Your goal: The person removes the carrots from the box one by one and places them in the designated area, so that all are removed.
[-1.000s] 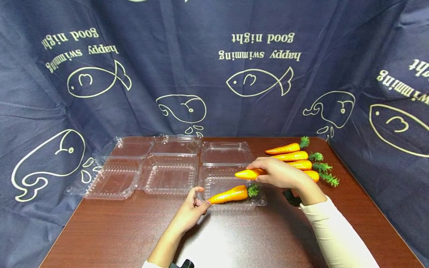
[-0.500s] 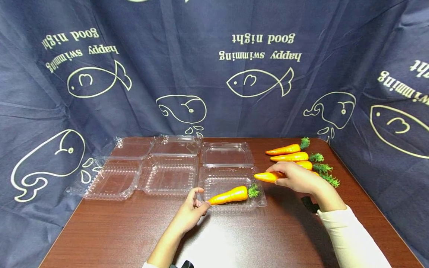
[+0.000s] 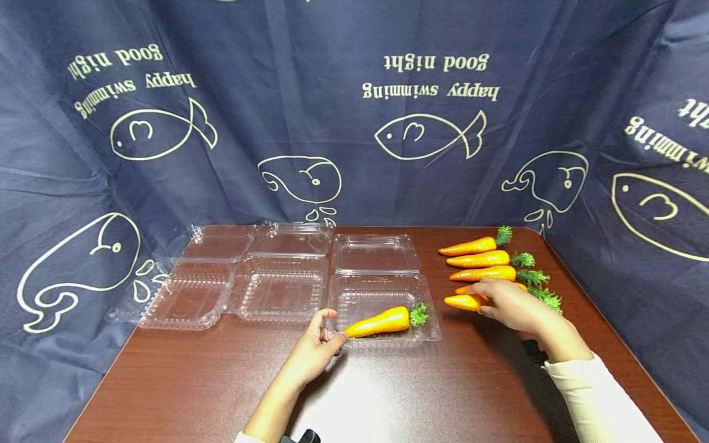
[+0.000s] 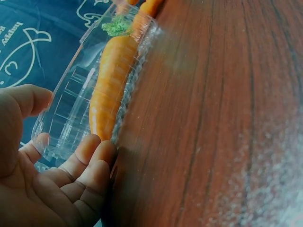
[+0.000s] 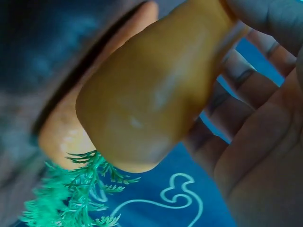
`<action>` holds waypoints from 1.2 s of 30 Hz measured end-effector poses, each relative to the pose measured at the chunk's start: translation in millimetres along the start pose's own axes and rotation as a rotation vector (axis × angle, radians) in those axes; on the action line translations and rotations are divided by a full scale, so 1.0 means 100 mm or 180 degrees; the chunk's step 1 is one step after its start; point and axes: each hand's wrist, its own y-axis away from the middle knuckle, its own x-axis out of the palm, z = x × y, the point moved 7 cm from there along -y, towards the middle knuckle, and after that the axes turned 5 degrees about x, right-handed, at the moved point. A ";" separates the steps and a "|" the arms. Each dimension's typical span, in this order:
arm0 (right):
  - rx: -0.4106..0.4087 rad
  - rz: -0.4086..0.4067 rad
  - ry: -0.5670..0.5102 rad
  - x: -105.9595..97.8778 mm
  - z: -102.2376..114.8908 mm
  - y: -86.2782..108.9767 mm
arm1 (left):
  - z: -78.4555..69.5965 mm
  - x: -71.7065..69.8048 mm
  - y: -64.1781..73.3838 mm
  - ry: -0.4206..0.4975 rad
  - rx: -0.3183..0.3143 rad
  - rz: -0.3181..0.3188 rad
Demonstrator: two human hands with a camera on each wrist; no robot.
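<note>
My right hand (image 3: pixel 515 304) pinches an orange toy carrot (image 3: pixel 464 302) by its body at the near end of a row of carrots, tip pointing left. Close up, the held carrot (image 5: pixel 151 90) fills the right wrist view, with another carrot (image 5: pixel 68 137) and green leaves behind it. My left hand (image 3: pixel 312 351) grips the left front edge of the rightmost clear plastic clamshell container (image 3: pixel 426 295), its fingertips by the tip of a carrot (image 3: pixel 382 322) lying there. In the left wrist view, that carrot (image 4: pixel 111 80) lies along the container's near side, its leafy top at the far end.
Two more clear clamshell containers stand open to the left, one in the middle (image 3: pixel 279 289) and one at far left (image 3: pixel 185 295). Several carrots (image 3: pixel 482 274) lie in a row at the right of the brown table (image 3: pixel 232 381). A dark blue curtain (image 3: pixel 354 203) hangs behind.
My right hand has moved right and toward me with the held carrot, away from the container to the near end of the row. My left hand and the carrot beside it have stayed put.
</note>
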 end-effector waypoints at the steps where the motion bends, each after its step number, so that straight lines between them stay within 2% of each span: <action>1: 0.0015 0.0000 0.0022 0.01 -0.02 0.02 | 0.00 0.00 0.00 -0.0015 0.0003 -0.0003; 4: 0.0014 -0.0056 0.0148 0.04 -0.08 0.08 | 0.00 0.00 -0.01 -0.0055 0.0000 -0.0014; 9: -0.0130 -0.0252 0.0292 0.08 -0.17 0.14 | 0.02 -0.02 0.00 -0.0096 -0.0010 -0.0054; 15: -0.0058 -0.0400 0.0437 0.12 -0.30 0.21 | 0.03 -0.04 0.01 -0.0055 -0.0021 -0.0067; 22: -0.0149 -0.0652 0.0559 0.12 -0.35 0.28 | 0.04 -0.02 -0.01 -0.0026 0.0017 -0.0056; 36: -0.0169 -0.0767 0.0605 0.21 -0.39 0.27 | 0.04 -0.03 -0.02 -0.0048 -0.0023 -0.0017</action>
